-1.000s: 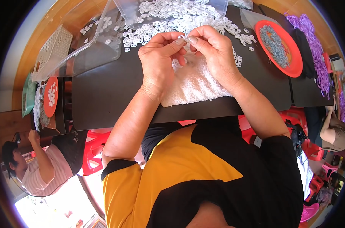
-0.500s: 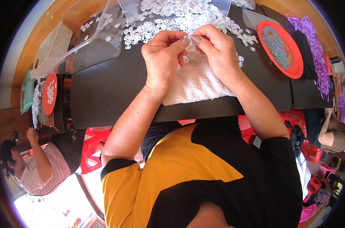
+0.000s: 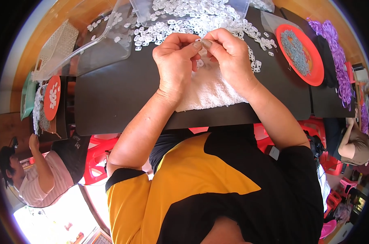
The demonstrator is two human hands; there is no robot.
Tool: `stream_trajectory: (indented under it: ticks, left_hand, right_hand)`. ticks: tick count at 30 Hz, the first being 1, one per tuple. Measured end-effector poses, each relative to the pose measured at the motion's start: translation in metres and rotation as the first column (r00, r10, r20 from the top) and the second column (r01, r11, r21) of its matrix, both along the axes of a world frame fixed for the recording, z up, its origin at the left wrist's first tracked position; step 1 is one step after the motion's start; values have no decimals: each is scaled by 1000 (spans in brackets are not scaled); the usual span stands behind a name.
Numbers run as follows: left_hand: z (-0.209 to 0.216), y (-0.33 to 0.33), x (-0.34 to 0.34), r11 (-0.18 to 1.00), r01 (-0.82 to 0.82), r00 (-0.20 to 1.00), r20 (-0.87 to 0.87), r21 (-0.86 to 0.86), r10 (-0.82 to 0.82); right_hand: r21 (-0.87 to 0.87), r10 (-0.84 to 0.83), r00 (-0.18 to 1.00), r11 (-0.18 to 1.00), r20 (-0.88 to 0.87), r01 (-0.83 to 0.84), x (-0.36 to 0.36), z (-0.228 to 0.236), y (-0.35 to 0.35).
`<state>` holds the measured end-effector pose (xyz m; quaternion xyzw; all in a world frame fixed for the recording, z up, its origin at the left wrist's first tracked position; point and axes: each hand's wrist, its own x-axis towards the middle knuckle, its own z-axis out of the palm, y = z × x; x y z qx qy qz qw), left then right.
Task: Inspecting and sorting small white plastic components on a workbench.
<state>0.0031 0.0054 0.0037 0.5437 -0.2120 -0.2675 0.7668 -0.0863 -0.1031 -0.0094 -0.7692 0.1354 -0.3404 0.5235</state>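
Note:
Above a white towel (image 3: 213, 91), my left hand (image 3: 173, 61) and my right hand (image 3: 232, 57) meet fingertip to fingertip. The left thumb and index finger pinch a small white plastic piece, mostly covered by the fingertips. Against it press the right thumb and index finger, also in a closed pinch; whatever lies between them is too small and hidden to name. A second small white piece (image 3: 199, 63) shows just below the left fingers. Beyond both hands spreads a heap of white plastic pieces (image 3: 192, 26), oval with holes.
A clear plastic tub (image 3: 99, 57) stands left; another clear container (image 3: 141, 14) lies behind the heap. To the right, a red plate (image 3: 318, 69) holds thin grey metal pieces (image 3: 296, 53), near a purple bundle (image 3: 335, 49). Co-workers sit left (image 3: 42, 175) and right (image 3: 353, 142).
The right hand has shifted slightly left, closer to the left fingertips. Both hands keep their pinch, and the whole view has shifted a little.

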Motion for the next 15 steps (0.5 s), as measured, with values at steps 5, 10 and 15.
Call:
stream_trajectory:
  ticks: [5, 10, 15]
  left_hand:
    - [6, 0, 0, 999, 5, 1000, -4, 33, -5]
    - [2, -1, 2, 999, 19, 1000, 13, 48, -20]
    - [-4, -4, 0, 998, 1, 1000, 14, 66, -2]
  right_hand:
    - [-120, 22, 999, 993, 28, -18, -4, 3, -6]
    - [-173, 18, 1000, 985, 24, -13, -3, -2, -10]
    - [-179, -23, 999, 984, -39, 16, -1, -8, -9]
